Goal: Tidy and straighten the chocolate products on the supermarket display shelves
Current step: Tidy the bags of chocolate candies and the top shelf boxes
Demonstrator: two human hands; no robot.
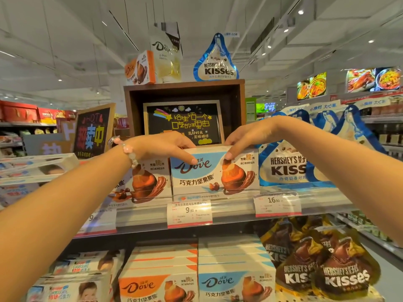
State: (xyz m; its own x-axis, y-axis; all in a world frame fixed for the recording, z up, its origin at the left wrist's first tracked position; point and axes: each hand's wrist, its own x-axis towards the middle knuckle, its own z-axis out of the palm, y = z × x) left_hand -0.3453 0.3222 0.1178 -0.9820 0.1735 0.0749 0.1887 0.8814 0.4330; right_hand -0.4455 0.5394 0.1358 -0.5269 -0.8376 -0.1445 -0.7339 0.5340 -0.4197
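I see both hands on the blue box [214,171] at the shelf's [235,209] front edge: left hand [162,147] and right hand [246,138] pinch its top corners, arms outstretched.

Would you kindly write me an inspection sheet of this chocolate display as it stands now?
Surface: upper shelf with price tags on its front edge.
Job's things: blue Dove box upright, facing front; orange Dove box beside it; Kisses bag on its other side.
Clutter: chalkboard sign behind the boxes.
Grippers: left hand and right hand both hold the blue box's top edge.
Cables: nothing seen.
Surroundings: supermarket aisles, lit ceiling.
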